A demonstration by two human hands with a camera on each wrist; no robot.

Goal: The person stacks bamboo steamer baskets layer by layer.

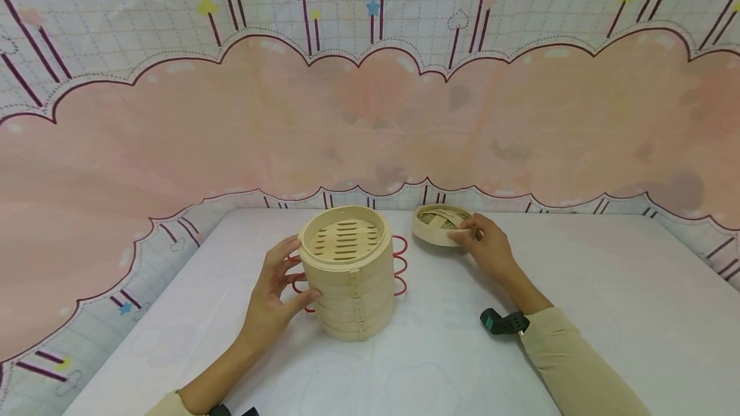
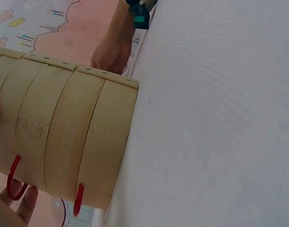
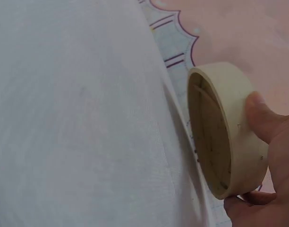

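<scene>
A stacked bamboo steamer (image 1: 352,297) with red loops on both sides stands upright on the table; its slotted top tier is uncovered. My left hand (image 1: 274,297) grips its left side, thumb at the front and fingers round the back. In the left wrist view, the steamer (image 2: 59,123) fills the left, and only bits of that hand show. Further back and to the right, my right hand (image 1: 488,246) pinches the rim of the round bamboo lid (image 1: 436,235). In the right wrist view, the lid (image 3: 243,142) has its hollow underside facing the table, at a tilt.
A white cloth (image 1: 451,352) covers the table. A patterned pink and white curtain (image 1: 370,127) hangs behind its far edge and along the left side. Dark bands (image 1: 504,322) are on both wrists.
</scene>
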